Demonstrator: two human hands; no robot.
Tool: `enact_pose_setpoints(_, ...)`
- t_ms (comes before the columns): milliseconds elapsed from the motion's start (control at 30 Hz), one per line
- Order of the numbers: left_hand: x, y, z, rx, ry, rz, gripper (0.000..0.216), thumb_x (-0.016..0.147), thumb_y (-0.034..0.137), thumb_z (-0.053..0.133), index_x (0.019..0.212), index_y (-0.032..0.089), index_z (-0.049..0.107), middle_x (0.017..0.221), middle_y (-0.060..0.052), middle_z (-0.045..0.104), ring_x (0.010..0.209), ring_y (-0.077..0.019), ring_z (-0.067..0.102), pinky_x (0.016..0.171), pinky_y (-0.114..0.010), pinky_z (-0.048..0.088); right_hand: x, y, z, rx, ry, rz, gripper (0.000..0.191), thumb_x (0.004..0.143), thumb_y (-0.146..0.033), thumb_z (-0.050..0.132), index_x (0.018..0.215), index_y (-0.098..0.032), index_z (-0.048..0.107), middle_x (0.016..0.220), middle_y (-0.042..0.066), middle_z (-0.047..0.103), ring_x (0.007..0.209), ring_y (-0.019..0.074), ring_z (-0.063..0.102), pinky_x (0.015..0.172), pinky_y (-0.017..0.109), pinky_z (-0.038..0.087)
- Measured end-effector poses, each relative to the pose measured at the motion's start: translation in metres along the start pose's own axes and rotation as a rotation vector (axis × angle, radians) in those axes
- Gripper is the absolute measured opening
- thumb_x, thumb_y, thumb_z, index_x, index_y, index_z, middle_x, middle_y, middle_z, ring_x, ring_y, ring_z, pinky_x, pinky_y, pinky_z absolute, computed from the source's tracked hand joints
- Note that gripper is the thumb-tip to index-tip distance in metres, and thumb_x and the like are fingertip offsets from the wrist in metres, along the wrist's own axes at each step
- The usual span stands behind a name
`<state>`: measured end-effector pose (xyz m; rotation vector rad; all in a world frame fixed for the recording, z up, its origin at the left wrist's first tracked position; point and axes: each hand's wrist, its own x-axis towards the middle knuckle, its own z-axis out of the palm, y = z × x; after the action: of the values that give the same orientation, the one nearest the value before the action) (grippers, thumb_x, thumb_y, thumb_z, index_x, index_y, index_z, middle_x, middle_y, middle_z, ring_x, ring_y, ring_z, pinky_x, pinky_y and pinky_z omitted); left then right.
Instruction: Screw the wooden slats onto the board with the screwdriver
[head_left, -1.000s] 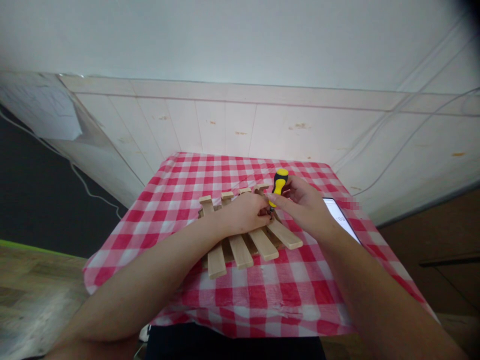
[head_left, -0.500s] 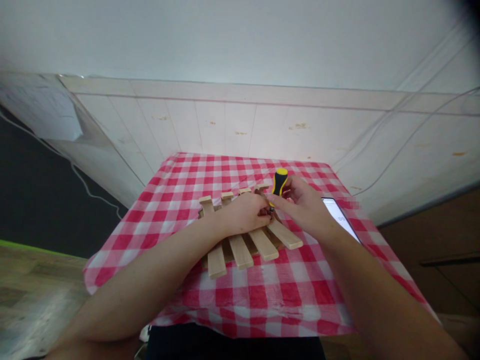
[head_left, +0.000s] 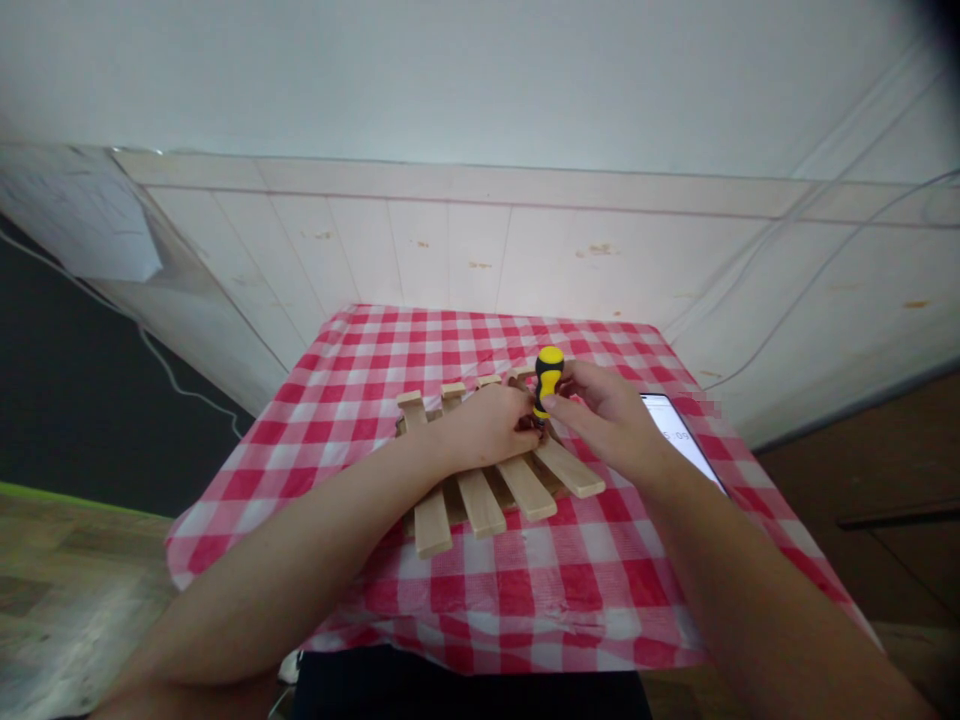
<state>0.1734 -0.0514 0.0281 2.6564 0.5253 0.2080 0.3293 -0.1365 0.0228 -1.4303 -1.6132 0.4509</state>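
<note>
In the head view, a short screwdriver [head_left: 550,372] with a yellow and black handle stands nearly upright, its tip pointing down. My right hand [head_left: 609,412] grips the handle from the right between thumb and fingers. My left hand [head_left: 495,428] lies across a slatted wooden piece [head_left: 481,505] with its fingers curled closed beside the screwdriver's tip. What those fingers pinch is hidden. The piece has several pale slats fanned over darker wood, and it rests on the table.
A red and white checked cloth [head_left: 480,590] covers the table. A phone [head_left: 682,445] with a lit screen lies right of my right hand. The panelled white wall [head_left: 450,250] rises behind the table's far edge. A cable [head_left: 795,315] hangs along the wall at right.
The screwdriver has gone from leaning right to nearly upright, its handle top shifting slightly left and down. My right hand's fingers have shifted with it. My left hand has stayed in place.
</note>
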Motion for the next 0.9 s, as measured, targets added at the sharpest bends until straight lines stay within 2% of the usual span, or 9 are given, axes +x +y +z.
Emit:
enact_pose_setpoints(100,0.000,0.001,0.000,0.015,-0.014,-0.011,0.019,0.084,0.023,0.055,0.090,0.013,0.070,0.081,-0.006,0.070,0.071,-0.0163,0.063,0.064,-0.025,0.047,0.001,-0.004,0.000,-0.049,0.031,0.003,0.017,0.084,-0.039,0.063,0.086,-0.022,0.062,0.084,0.003,0.066,0.078,0.0187,0.060,0.069,0.034,0.045)
enact_pose_setpoints(233,0.000,0.002,-0.002,0.004,-0.009,-0.024,0.019,0.085,0.023,0.053,0.087,0.012,0.069,0.077,-0.005,0.069,0.065,-0.0144,0.061,0.057,-0.023,0.042,0.003,-0.004,0.002,-0.084,0.089,0.058,0.026,0.075,-0.042,0.072,0.074,-0.022,0.055,0.070,-0.001,0.058,0.063,0.0150,0.052,0.057,0.031,0.040)
enact_pose_setpoints(433,0.000,0.000,-0.001,0.038,-0.015,0.007,0.018,0.084,0.023,0.055,0.086,0.013,0.069,0.079,-0.006,0.069,0.066,-0.0149,0.060,0.059,-0.025,0.042,-0.001,0.002,0.002,0.007,0.034,0.014,0.023,0.087,-0.039,0.062,0.105,-0.024,0.063,0.095,0.003,0.066,0.084,0.0191,0.061,0.073,0.035,0.047)
enact_pose_setpoints(533,0.000,0.000,-0.001,0.036,-0.017,0.010,0.019,0.085,0.024,0.052,0.080,0.013,0.067,0.072,-0.004,0.067,0.061,-0.0135,0.056,0.056,-0.025,0.039,0.000,0.005,0.002,0.011,0.034,0.057,0.021,0.088,-0.041,0.061,0.100,-0.025,0.065,0.094,0.003,0.068,0.083,0.0193,0.062,0.073,0.036,0.047)
enact_pose_setpoints(700,0.000,0.004,-0.005,0.042,-0.040,0.000,0.021,0.086,0.023,0.051,0.074,0.013,0.066,0.068,-0.003,0.064,0.057,-0.0120,0.052,0.055,-0.025,0.037,0.004,0.006,0.005,-0.034,0.188,0.145,0.030,0.075,-0.043,0.074,0.086,-0.022,0.057,0.078,0.001,0.063,0.070,0.0180,0.058,0.062,0.034,0.045)
enact_pose_setpoints(800,-0.001,0.005,-0.005,0.051,-0.043,-0.001,0.020,0.085,0.021,0.051,0.079,0.013,0.068,0.074,-0.005,0.067,0.062,-0.0131,0.055,0.058,-0.025,0.040,0.003,0.006,0.006,0.010,0.134,0.145,0.025,0.081,-0.045,0.066,0.091,-0.023,0.062,0.084,0.002,0.066,0.076,0.0194,0.060,0.066,0.034,0.047)
enact_pose_setpoints(900,-0.001,0.004,-0.004,0.073,-0.026,0.009,0.020,0.085,0.022,0.051,0.080,0.014,0.069,0.077,-0.005,0.068,0.065,-0.0147,0.057,0.059,-0.025,0.041,0.002,0.008,0.005,0.062,0.058,0.127,0.021,0.087,-0.039,0.059,0.098,-0.024,0.067,0.095,0.004,0.069,0.086,0.0211,0.063,0.075,0.037,0.049)
